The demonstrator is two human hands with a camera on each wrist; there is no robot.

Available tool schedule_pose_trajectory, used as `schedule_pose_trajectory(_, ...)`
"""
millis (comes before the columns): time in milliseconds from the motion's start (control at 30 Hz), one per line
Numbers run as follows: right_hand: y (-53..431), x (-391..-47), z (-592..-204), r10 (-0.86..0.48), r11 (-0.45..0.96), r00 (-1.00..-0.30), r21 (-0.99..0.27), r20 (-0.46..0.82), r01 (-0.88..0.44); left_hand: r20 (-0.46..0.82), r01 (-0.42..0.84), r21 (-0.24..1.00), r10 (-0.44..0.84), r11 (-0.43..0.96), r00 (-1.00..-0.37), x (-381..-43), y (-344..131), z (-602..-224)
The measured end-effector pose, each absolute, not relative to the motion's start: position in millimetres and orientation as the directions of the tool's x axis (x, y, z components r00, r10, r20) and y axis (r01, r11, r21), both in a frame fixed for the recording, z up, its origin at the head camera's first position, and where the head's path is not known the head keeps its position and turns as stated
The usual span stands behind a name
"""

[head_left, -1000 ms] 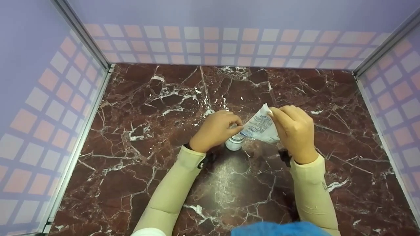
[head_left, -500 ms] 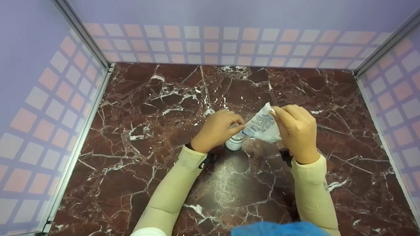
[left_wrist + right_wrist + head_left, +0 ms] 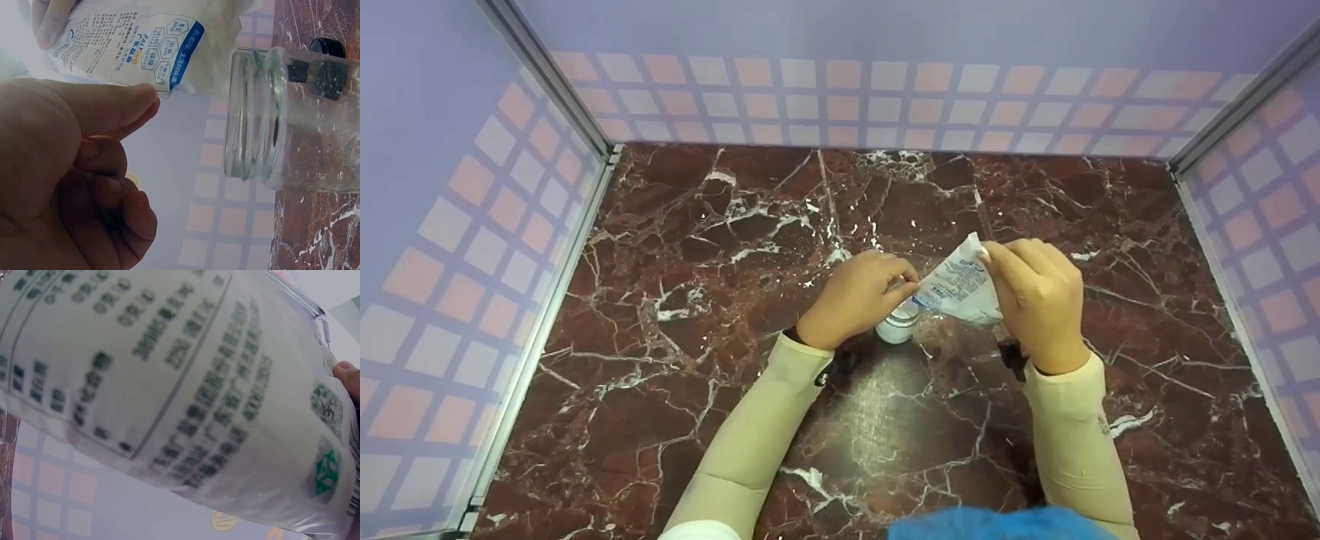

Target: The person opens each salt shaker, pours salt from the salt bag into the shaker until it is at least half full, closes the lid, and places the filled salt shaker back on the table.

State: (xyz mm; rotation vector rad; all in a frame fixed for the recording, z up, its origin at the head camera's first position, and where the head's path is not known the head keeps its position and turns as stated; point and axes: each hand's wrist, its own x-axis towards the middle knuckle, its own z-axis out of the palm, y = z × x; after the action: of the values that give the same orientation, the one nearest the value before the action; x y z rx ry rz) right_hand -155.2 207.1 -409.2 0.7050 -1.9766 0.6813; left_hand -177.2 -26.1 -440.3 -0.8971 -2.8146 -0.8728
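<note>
A white printed plastic bag of salt (image 3: 960, 289) hangs tilted between my hands, its lower left corner over the mouth of a small glass jar (image 3: 895, 328). My left hand (image 3: 859, 300) pinches that corner between thumb and forefinger, the other fingers curled. The upper right end of the bag is gripped by my right hand (image 3: 1039, 300). In the left wrist view, the jar (image 3: 315, 135) shows a threaded neck without a lid, and the bag (image 3: 129, 45) has a blue stripe by its corner. Printed text on the bag (image 3: 169, 382) fills most of the right wrist view.
The jar stands on a dark red marble-patterned table (image 3: 885, 450). White specks (image 3: 874, 232) lie beyond the hands, hard to tell from the veining. Purple checked panels (image 3: 840, 97) close off the back and both sides.
My right hand has shifted slightly right, raising its end of the bag a little. The left hand moved very slightly right, and the jar stays put.
</note>
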Motion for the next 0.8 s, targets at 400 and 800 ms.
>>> schedule_pose_trajectory(400,206.8,-155.7,-410.4,-0.197,0.682,-0.434,-0.196,0.879,-0.705,0.245,0.546,0.531,0.5,0.648,-0.831,-177.7,-26.4,-442.1)
schedule_pose_trajectory(800,207.6,-155.3,-409.5,-0.189,0.691,-0.435,-0.195,0.881,-0.696,0.261,0.546,0.543,0.49,0.638,-0.832,-177.6,-27.3,-441.8)
